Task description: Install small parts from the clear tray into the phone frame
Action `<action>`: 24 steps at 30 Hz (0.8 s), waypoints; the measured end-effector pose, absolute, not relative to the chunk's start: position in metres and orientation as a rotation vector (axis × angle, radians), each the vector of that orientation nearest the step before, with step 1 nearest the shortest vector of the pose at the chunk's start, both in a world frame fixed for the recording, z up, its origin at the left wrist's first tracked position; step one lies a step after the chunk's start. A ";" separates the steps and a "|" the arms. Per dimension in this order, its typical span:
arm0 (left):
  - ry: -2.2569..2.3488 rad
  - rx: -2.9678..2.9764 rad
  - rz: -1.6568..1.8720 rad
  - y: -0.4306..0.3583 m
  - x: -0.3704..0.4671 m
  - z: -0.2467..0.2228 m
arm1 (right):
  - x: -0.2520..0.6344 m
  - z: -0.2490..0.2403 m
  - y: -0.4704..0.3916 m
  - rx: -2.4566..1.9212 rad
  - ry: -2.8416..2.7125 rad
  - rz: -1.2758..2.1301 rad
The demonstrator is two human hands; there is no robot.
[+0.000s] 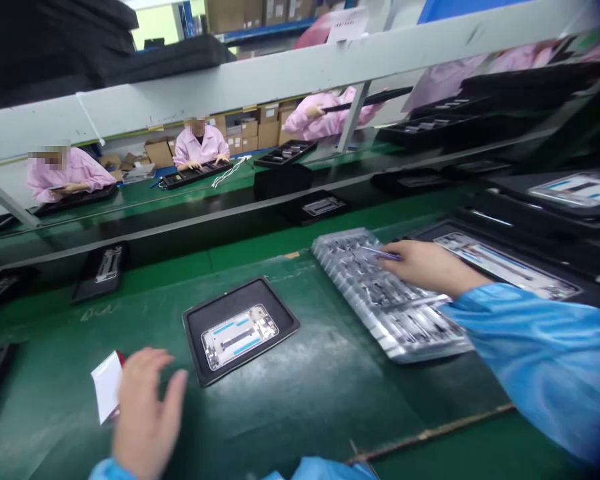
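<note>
My right hand [420, 265] is closed on a thin tweezers-like tool [383, 253] above a clear plastic tray [395, 307] of small parts. My left hand [150, 407] hovers over the green mat at the lower left, fingers apart and holding nothing. Just beside it lies a white paper [107, 387] with a red edge. Between my hands, a black tray [275, 300] carries a phone frame [237, 335] with blue strips and a small circuit board. Behind my right hand, another phone frame [510, 267] sits in a black tray.
Black trays with phone frames stand on the line behind the mat, one being a tray [87, 287] at the left. Stacked black trays [545, 207] fill the right side. A white rail [280, 67] crosses above. People in pink work at the far side.
</note>
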State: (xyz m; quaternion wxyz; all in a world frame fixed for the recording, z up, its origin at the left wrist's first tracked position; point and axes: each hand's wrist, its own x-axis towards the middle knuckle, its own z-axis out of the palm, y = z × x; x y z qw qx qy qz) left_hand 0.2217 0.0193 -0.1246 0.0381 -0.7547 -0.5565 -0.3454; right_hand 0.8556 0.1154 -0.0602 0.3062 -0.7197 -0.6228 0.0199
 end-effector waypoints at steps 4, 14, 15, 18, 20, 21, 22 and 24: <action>-1.506 -2.571 -0.834 0.002 0.312 -0.158 | 0.839 -0.080 0.161 -2.048 -1.812 0.129; -1.556 -2.622 -1.053 0.006 0.315 -0.181 | 0.854 -0.094 0.196 -2.258 -1.805 0.205; -1.543 -2.655 -1.058 0.005 0.315 -0.179 | 0.853 -0.094 0.198 -2.268 -1.785 0.222; -1.433 -2.816 -1.007 0.001 0.309 -0.173 | 0.847 -0.092 0.201 -2.264 -1.718 0.256; -1.423 -2.872 -0.998 -0.005 0.303 -0.170 | 0.840 -0.086 0.199 -2.227 -1.667 0.258; -1.439 -2.882 -1.007 -0.008 0.300 -0.170 | 0.837 -0.081 0.197 -2.198 -1.639 0.252; -1.453 -2.891 -1.021 -0.011 0.297 -0.169 | 0.833 -0.076 0.194 -2.165 -1.607 0.241; -1.441 -2.934 -1.046 -0.017 0.291 -0.168 | 0.827 -0.064 0.183 -2.076 -1.521 0.191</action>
